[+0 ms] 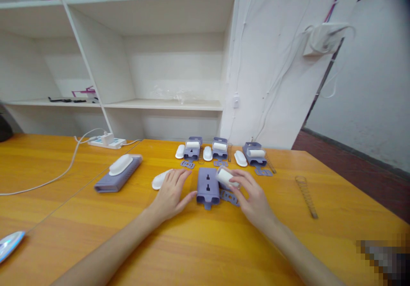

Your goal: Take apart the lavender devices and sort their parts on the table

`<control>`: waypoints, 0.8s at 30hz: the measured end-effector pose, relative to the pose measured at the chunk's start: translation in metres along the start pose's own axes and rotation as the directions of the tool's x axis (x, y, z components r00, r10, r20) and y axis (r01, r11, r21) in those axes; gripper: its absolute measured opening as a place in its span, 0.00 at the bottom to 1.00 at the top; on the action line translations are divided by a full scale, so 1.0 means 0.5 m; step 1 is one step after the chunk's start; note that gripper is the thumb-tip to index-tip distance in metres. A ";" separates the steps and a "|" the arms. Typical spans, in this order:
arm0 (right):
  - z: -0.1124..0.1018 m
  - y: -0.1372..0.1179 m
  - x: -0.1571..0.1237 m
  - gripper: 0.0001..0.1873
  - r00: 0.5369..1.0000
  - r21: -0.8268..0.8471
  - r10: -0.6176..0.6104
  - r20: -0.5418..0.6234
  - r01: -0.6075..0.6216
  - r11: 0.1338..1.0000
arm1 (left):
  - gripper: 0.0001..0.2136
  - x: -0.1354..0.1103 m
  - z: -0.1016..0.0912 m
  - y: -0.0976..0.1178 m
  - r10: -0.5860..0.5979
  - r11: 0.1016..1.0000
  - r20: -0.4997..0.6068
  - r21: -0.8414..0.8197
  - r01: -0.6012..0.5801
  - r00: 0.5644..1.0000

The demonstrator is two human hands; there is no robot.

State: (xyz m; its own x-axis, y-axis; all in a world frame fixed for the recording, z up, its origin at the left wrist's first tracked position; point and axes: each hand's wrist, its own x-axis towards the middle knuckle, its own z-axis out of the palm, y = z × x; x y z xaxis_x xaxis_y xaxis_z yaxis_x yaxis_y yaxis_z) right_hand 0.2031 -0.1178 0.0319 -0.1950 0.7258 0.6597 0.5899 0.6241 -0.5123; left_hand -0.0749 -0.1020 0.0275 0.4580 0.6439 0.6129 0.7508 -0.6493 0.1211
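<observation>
A grey-purple plastic housing [208, 187] with two dark keyhole slots lies on the table between my hands. My right hand [253, 196] pinches a white cylinder [226, 176], which sits against a purple piece just right of the housing. Beneath those fingers lies a flat purple plate with holes [229, 197]. My left hand [173, 192] has its fingers spread, its thumb tip close to the housing's left edge. That hand partly covers a white oval cap [158, 182].
Behind stand three similar part sets, each with a purple housing [219, 153], and one loose spring [306, 196] lies right. At left are a long purple piece with a white oval top [119, 172], a power strip [107, 141] and a computer mouse [11, 244].
</observation>
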 end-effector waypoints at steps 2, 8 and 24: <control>0.024 -0.024 0.012 0.08 0.990 0.072 -0.021 0.138 0.011 0.997 | 0.27 -0.001 0.006 0.019 0.034 0.997 0.007 -0.064 -0.034 0.999; 0.045 -0.038 0.041 0.12 0.979 0.118 -0.032 0.199 0.009 0.993 | 0.28 0.005 0.024 0.042 0.102 0.986 0.126 -0.141 -0.084 0.987; -0.015 0.105 0.046 0.13 0.973 -0.104 0.202 0.111 -0.191 0.976 | 0.18 0.008 0.029 0.040 -0.029 0.947 0.128 -0.313 0.069 0.991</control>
State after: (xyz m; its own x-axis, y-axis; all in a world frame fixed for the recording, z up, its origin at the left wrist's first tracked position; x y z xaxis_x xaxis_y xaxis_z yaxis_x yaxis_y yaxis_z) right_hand 0.2356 -0.0706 0.0243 -0.1575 0.8647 0.4770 0.6947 0.4403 -0.5688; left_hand -0.0513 -0.1067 0.0211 0.4932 0.7093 0.5037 0.5935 -0.6977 0.4012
